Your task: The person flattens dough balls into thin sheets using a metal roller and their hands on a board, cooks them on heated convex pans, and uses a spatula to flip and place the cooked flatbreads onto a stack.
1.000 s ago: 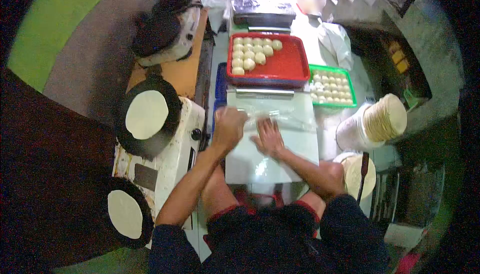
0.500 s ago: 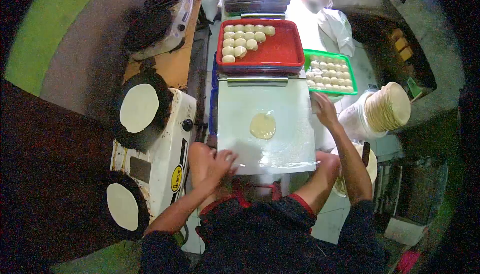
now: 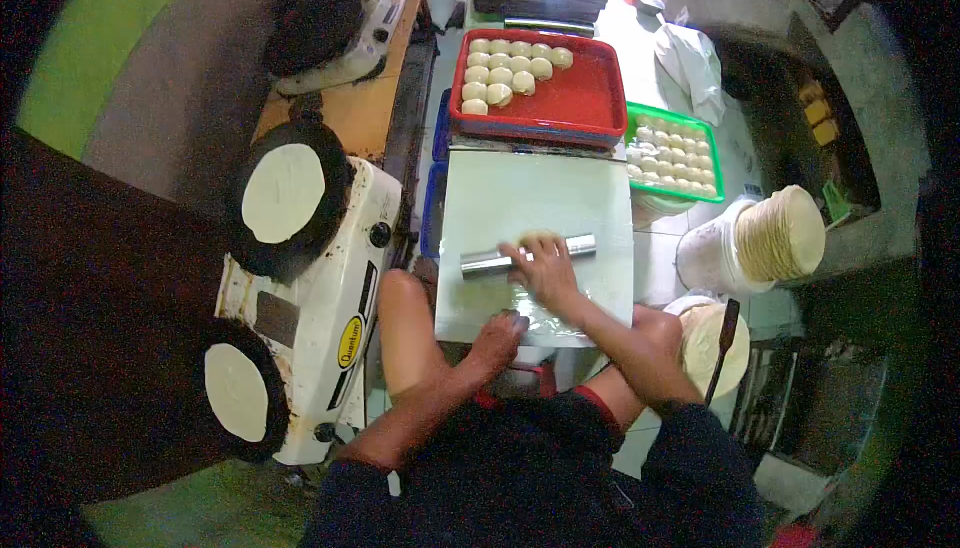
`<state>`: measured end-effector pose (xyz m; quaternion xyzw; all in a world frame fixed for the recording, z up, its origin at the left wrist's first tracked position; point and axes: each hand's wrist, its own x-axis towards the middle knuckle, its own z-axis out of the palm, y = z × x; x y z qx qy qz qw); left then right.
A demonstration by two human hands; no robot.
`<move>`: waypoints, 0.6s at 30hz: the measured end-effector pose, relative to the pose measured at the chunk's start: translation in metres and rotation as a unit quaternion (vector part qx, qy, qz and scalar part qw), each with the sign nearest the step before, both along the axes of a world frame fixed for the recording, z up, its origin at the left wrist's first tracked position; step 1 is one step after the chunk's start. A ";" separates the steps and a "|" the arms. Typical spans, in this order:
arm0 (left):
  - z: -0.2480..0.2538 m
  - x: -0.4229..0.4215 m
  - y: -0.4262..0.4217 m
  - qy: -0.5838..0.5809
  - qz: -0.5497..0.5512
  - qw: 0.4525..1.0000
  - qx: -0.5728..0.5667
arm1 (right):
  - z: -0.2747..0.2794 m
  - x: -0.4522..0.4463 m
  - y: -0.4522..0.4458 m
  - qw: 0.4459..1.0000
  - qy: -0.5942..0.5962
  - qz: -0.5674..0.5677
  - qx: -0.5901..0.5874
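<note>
A shiny metal roller (image 3: 484,264) lies slightly tilted across the middle of the white board (image 3: 540,188). My right hand (image 3: 543,270) is wrapped over the roller's middle, its fingers on the metal. Closer to me, my left hand (image 3: 497,340) is closed at the board's front edge, beside clear wrinkled plastic; what its fingers pinch is too small to make out. The flat dough round is hidden under the roller and my right hand. Just beyond the board, a red tray (image 3: 580,98) holds several dough balls (image 3: 500,76).
On the left, a white stove (image 3: 350,278) carries two dark pans, each with a flat dough round (image 3: 283,193). A green tray (image 3: 673,194) of dough balls is at the right. Stacked flatbreads (image 3: 780,235) and a dark-handled tool (image 3: 727,333) lie at the lower right.
The roller has come from the board's far edge to its middle, now under my right hand, which moved in from the right. My left hand has moved right along the front edge and closed.
</note>
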<state>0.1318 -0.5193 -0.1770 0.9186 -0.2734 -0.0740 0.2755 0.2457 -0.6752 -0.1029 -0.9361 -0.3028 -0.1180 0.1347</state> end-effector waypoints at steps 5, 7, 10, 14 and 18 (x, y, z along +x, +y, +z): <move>0.026 0.005 0.004 0.002 -0.002 0.999 -0.041 | 0.000 0.015 0.017 0.998 0.008 -0.054 -0.007; 0.036 0.003 0.004 0.009 0.002 0.999 -0.053 | 0.006 0.046 0.024 0.995 0.045 -0.087 0.009; 0.029 0.004 0.008 -0.014 -0.009 0.998 -0.063 | 0.000 0.020 0.017 0.996 0.041 -0.080 0.003; 0.003 0.007 0.004 -0.037 -0.003 0.995 -0.092 | -0.010 -0.026 0.016 0.996 0.053 -0.065 -0.011; 0.033 0.001 0.007 0.009 -0.003 0.999 -0.053 | 0.004 0.038 0.035 0.989 0.069 -0.129 0.014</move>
